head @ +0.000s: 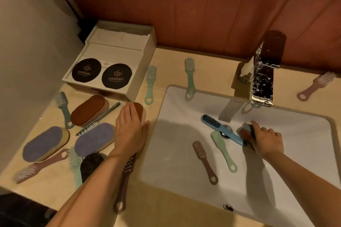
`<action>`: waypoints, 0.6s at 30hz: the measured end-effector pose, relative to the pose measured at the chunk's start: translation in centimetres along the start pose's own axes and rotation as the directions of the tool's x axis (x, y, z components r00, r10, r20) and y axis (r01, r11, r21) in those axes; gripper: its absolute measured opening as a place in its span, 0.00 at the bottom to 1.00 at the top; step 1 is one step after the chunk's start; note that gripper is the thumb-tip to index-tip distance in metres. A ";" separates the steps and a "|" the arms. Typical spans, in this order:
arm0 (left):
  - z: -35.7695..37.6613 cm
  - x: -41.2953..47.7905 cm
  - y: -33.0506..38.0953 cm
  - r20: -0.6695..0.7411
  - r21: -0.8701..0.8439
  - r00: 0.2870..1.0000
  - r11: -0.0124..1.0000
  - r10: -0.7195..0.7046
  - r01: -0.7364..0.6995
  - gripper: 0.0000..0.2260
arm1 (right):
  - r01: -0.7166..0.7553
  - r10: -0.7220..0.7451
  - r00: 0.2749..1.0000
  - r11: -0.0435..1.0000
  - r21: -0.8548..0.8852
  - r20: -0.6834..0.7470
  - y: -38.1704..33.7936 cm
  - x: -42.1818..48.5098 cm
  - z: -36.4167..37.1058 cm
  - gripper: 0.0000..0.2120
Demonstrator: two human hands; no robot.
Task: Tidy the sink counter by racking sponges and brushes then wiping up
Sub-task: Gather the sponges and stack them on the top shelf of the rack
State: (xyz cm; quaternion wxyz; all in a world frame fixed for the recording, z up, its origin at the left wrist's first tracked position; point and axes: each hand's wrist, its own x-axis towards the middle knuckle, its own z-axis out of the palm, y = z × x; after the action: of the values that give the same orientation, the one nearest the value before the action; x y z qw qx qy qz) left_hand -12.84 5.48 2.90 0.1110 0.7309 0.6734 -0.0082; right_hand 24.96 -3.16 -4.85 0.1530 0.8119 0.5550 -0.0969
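Observation:
My left hand (130, 131) lies with straight fingers on a brown-topped sponge (140, 109) on the counter, left of the sink (177, 153). Down in the basin my right hand (265, 140) grips a small dark and orange sponge (246, 131) beside the drain. A blue brush (217, 127), a green brush (223, 151) and a mauve brush (203, 160) lie in the basin. A brown sponge (88, 110), two purple sponges (45, 143) (94, 139), a dark sponge (90, 165) and several brushes are scattered over the left counter.
A white tray box (145, 61) with two black round pads stands at the back left against the wall. The chrome faucet (263, 72) rises behind the basin. Green brushes (189, 73) (150, 83) lie behind the sink, and a pink brush (317, 84) at the far right.

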 end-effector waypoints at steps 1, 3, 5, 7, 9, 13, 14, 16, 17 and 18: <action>-0.1 0.0 0.0 0.002 0.005 1.000 1.000 -0.001 0.001 0.32 | 0.001 0.002 1.000 0.996 0.085 -0.027 -0.1 -0.4 -0.1 0.25; -0.2 0.1 0.1 0.009 0.001 1.000 1.000 -0.004 0.004 0.32 | 0.017 0.002 0.999 0.939 0.344 -0.053 -0.6 -1.7 -0.8 0.24; -0.5 0.0 0.3 0.023 -0.029 1.000 0.999 -0.017 0.018 0.31 | 0.003 0.021 0.999 0.785 0.620 -0.031 -1.2 -3.1 -2.1 0.22; -0.6 -0.1 0.3 0.037 -0.057 0.999 0.998 -0.030 0.032 0.30 | -0.045 0.036 0.999 0.584 0.810 0.029 -1.8 -4.3 -3.2 0.19; -0.9 -0.1 0.3 0.052 -0.073 0.998 0.997 -0.028 0.032 0.29 | -0.089 0.071 0.995 0.393 0.915 0.067 -2.3 -5.4 -4.0 0.14; -1.9 0.2 0.3 0.082 -0.215 0.990 0.968 -0.114 0.129 0.25 | -0.164 0.104 0.983 0.098 0.982 0.154 -3.2 -7.3 -5.0 0.09; -2.1 0.1 0.3 0.082 -0.265 0.987 0.951 -0.141 0.158 0.25 | -0.197 0.101 0.976 0.030 0.980 0.193 -3.5 -7.7 -5.2 0.09; -2.4 -0.1 0.4 0.083 -0.350 0.978 0.913 -0.193 0.210 0.28 | -0.274 0.058 0.957 -0.136 0.952 0.284 -3.8 -8.4 -5.5 0.10; -2.6 -0.1 0.5 0.087 -0.393 0.972 0.889 -0.220 0.236 0.30 | -0.309 0.020 0.946 -0.236 0.921 0.323 -4.0 -8.7 -5.8 0.11; -2.9 -0.1 0.6 0.093 -0.426 0.967 0.868 -0.239 0.255 0.32 | -0.333 -0.011 0.937 -0.329 0.883 0.349 -4.1 -9.0 -6.2 0.11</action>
State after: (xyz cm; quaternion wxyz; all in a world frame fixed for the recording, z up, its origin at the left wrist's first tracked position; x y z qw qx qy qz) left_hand -12.65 5.85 5.86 0.2815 0.5952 0.7439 0.1144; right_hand 17.74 -7.39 3.27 -0.4916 0.6530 0.1068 -0.5662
